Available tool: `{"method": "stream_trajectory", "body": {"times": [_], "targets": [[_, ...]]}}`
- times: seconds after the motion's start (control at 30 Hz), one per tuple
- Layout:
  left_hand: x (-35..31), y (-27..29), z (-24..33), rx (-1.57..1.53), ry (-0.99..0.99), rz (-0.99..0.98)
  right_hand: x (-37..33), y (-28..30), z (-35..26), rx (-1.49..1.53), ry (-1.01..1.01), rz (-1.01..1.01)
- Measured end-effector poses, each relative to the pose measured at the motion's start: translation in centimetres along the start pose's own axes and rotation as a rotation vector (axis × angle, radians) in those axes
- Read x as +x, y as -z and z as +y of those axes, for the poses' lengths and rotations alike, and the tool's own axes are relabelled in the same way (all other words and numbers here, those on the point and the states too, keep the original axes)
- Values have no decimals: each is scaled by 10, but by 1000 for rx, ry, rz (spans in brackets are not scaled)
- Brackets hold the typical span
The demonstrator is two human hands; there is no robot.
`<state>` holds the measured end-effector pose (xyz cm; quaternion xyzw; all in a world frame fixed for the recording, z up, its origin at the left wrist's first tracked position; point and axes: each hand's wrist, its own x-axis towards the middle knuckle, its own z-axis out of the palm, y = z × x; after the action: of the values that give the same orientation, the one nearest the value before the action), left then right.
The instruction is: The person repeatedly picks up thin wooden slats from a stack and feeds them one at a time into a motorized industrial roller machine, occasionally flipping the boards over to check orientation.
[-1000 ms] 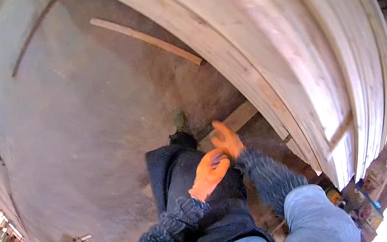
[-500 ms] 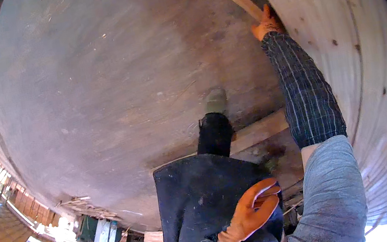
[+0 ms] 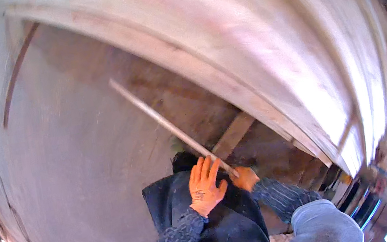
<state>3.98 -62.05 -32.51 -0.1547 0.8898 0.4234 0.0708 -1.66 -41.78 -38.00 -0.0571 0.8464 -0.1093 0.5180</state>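
Note:
A long, narrow wooden strip [image 3: 168,124] slants from the upper left down toward my body. Its near end is gripped by my right hand [image 3: 244,178], in an orange work glove, with the fingers closed round it. My left hand [image 3: 205,186], gloved the same way, is open just left of that end, fingers stretched out and back of the hand up. The fingertips of the left hand lie by the strip; whether they touch it I cannot tell. Below both hands hangs my dark apron [image 3: 216,234].
A large stack of pale boards [image 3: 252,45] fills the upper right, its long edge running diagonally. A flat wooden piece [image 3: 234,133] lies on the ground under it. Another thin strip [image 3: 19,72] rests on the grey floor [image 3: 81,179] at far left. Machine-like parts [image 3: 371,189] stand at lower right.
My right hand has come back from beside the stack toward my body, bringing the strip. My left hand has risen from the apron and spread its fingers. The view has turned.

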Motion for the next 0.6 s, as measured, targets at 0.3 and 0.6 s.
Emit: {"method": "stream_trajectory", "body": {"times": [0.3, 0.6], "targets": [[3, 71, 137, 453, -613, -645, -358, 127, 282, -216, 109, 259], [-64, -18, 279, 502, -719, -963, -590, 120, 515, -121, -566, 1635]]}}
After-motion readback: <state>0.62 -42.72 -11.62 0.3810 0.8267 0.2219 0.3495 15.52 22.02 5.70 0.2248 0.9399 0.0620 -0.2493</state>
